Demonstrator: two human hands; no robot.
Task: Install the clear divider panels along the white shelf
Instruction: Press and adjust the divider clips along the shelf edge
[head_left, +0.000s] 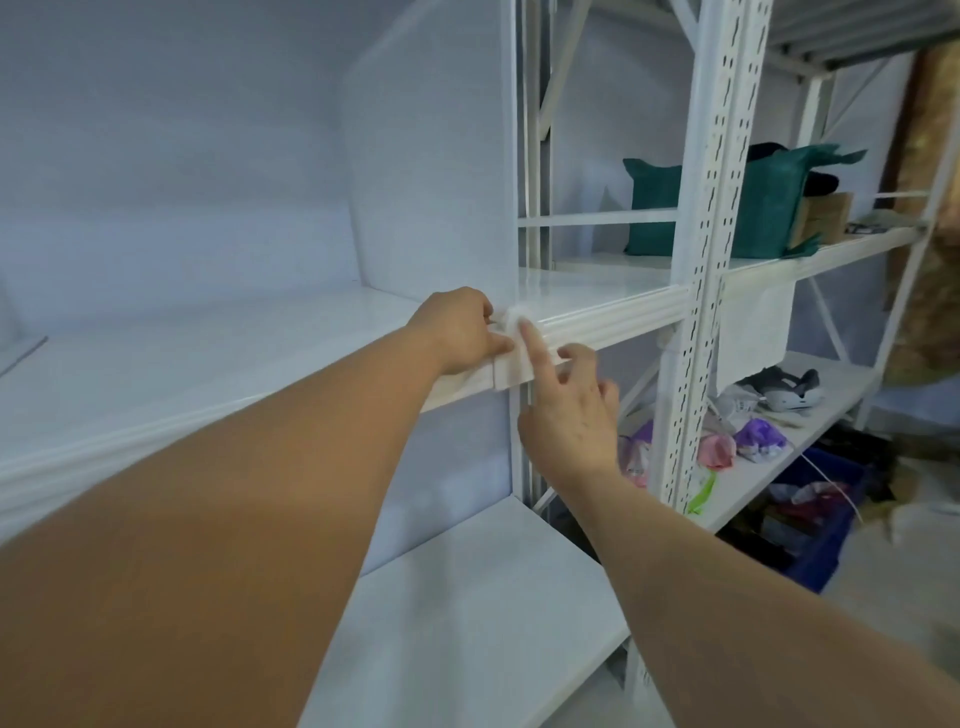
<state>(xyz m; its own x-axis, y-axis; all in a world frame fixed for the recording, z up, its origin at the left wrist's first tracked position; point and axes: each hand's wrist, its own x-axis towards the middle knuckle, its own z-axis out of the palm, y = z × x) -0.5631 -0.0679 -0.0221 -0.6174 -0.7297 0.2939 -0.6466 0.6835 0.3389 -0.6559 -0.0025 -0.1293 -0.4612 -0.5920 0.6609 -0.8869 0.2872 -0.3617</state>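
White steel made up the shelf (597, 304), and both bare arms reached to its front lip. A clear panel (431, 171) stood upright on the shelf, running from the front edge back toward the wall, hazy and hard to tell from the wall behind it. At its foot a small white clip (511, 364) sat over the shelf's lip. The left hand (460, 330) rested on the lip just left of the clip, fingers curled down and pinching at the panel's base beside it. The right hand (569, 410) came up from below, its index finger stretched out and pressing on the clip, the other fingers loosely bent and holding nothing. Another clear panel edge (23, 351) showed far left on the same shelf. To the right, past a perforated post (722, 208), a green bag (727, 205) stood on the next rack, with shoes (784, 389) on the level below and a blue crate (826, 530) on the floor.
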